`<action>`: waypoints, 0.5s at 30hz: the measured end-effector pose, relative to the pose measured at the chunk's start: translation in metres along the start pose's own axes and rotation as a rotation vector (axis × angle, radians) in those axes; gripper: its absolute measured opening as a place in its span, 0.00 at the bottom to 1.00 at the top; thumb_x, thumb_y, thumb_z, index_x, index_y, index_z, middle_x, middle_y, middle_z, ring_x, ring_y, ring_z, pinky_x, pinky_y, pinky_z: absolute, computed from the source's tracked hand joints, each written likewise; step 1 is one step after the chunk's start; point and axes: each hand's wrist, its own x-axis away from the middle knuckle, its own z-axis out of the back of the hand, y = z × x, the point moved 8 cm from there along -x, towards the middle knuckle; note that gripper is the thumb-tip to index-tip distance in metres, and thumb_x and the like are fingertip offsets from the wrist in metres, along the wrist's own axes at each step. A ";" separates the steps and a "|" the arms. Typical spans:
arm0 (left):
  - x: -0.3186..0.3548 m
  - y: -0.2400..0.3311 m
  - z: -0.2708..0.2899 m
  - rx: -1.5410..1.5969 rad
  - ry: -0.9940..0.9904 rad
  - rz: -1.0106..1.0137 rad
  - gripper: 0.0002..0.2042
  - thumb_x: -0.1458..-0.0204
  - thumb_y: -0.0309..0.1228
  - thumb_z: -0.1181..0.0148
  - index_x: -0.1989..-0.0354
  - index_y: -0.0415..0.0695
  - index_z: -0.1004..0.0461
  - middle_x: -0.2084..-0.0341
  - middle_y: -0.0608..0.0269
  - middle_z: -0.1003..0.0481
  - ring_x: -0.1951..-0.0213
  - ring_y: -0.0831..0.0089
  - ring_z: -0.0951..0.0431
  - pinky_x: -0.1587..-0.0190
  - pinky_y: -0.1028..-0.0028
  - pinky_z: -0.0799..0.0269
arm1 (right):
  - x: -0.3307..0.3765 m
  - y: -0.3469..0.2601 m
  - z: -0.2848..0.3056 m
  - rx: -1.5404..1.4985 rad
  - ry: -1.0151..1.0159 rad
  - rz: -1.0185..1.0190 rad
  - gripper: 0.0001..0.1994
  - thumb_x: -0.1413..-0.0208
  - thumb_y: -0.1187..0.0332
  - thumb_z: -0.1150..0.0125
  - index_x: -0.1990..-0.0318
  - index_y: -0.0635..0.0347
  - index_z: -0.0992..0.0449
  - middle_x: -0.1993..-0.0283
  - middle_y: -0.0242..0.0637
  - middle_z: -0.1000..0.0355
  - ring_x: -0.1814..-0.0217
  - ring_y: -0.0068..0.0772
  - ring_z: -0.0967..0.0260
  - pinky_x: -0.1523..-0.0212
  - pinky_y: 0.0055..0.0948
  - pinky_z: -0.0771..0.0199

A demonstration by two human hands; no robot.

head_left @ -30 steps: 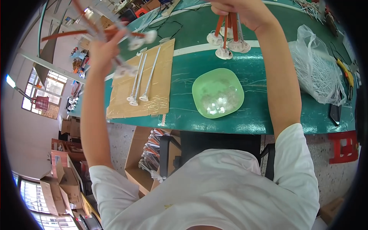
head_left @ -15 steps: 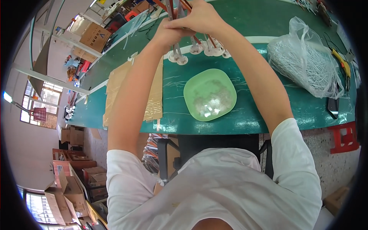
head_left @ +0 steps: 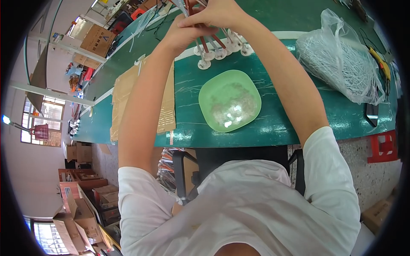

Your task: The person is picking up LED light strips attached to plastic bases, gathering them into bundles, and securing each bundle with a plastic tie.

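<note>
Beyond the bowl, at the top of the view, both my hands are closed round a bundle of thin brown and grey strips (head_left: 203, 44). White round ends (head_left: 204, 64) hang from it just above the table. My left hand (head_left: 181, 34) wraps the bundle from the left side. From the right, my right hand (head_left: 220, 16) grips it, its thumb lying across by the left hand's fingers. The upper part of the strips is cut off by the frame edge. Below them stands a light green bowl (head_left: 206, 85) with small clear, shiny pieces inside.
A flattened cardboard sheet (head_left: 168, 106) lies left of the bowl on the green table (head_left: 188, 136). To the right is a clear plastic bag (head_left: 337, 64) full of thin white strips. Yellow-handled pliers (head_left: 381, 64) and a dark phone (head_left: 371, 114) lie beyond it.
The strips have turned in my hands, and their white ends hang in a different, more spread arrangement. Both hands remain on the bundle, slightly farther up and left in the view.
</note>
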 end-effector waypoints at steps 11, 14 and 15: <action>-0.026 0.011 -0.008 0.042 0.060 -0.157 0.25 0.49 0.31 0.35 0.43 0.36 0.33 0.57 0.56 0.22 0.55 0.67 0.22 0.49 0.69 0.30 | -0.014 -0.074 0.015 0.405 -0.143 0.131 0.27 0.71 0.49 0.23 0.73 0.67 0.23 0.71 0.49 0.24 0.69 0.42 0.25 0.65 0.36 0.26; -0.024 0.061 -0.004 0.545 0.110 -0.306 0.06 0.50 0.25 0.36 0.69 0.39 0.27 0.77 0.61 0.25 0.73 0.71 0.23 0.70 0.73 0.28 | -0.059 -0.100 0.034 0.291 -0.178 0.280 0.29 0.71 0.51 0.22 0.69 0.71 0.22 0.68 0.49 0.23 0.65 0.38 0.24 0.60 0.33 0.25; -0.036 0.047 0.005 0.308 0.370 -0.116 0.04 0.50 0.25 0.38 0.69 0.38 0.26 0.76 0.60 0.24 0.73 0.71 0.23 0.69 0.72 0.29 | -0.076 -0.101 0.030 0.296 -0.192 0.280 0.29 0.71 0.51 0.22 0.69 0.71 0.22 0.68 0.49 0.23 0.65 0.38 0.24 0.60 0.33 0.25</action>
